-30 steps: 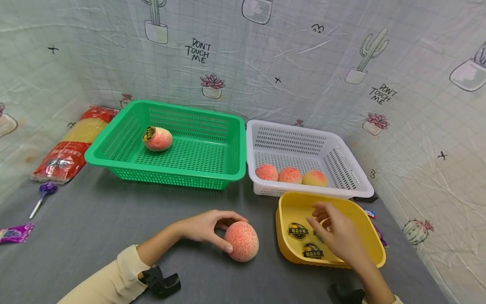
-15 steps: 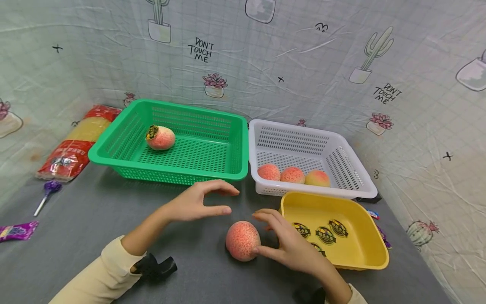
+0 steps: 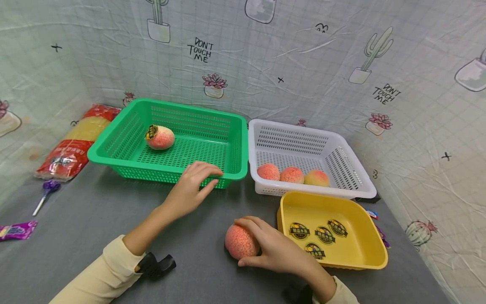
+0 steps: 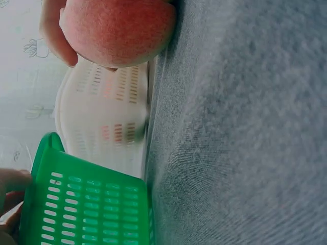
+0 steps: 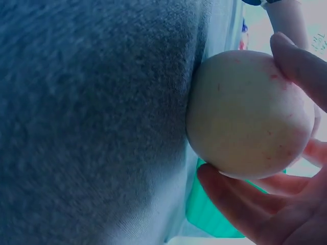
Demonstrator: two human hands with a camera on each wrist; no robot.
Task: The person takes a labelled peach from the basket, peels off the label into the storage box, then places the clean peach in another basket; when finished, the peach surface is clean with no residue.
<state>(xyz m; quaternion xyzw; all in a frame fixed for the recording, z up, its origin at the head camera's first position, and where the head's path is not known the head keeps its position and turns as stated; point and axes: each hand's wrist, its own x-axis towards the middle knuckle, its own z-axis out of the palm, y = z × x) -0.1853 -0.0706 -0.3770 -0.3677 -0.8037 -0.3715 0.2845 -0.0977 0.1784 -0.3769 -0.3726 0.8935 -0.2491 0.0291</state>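
Note:
My right hand (image 3: 275, 249) holds a peach (image 3: 240, 242) low over the grey tabletop, its fingers over the top and its thumb at the near side. From the right wrist view the peach (image 5: 250, 115) shows a pale side between thumb and fingers. At the front right of the green basket (image 3: 182, 171), my left hand (image 3: 191, 188) grips the rim, fingers over it and thumb outside. The left wrist view has its fingertips (image 4: 18, 179) at the rim's edge. Another peach (image 3: 161, 138), with a black-and-gold sticker, lies inside this basket.
A white basket (image 3: 296, 126) holds 3 peaches along its front wall. Before it stands a yellow bin (image 3: 360, 236) with several round stickers. On the left lie a red-and-yellow bag (image 3: 81, 137), a purple lollipop (image 3: 50, 186) and a purple wrapper (image 3: 17, 231).
My left hand has let go of the peach and moved up to the green basket's rim. My right hand has come left out of the yellow bin and taken hold of the peach.

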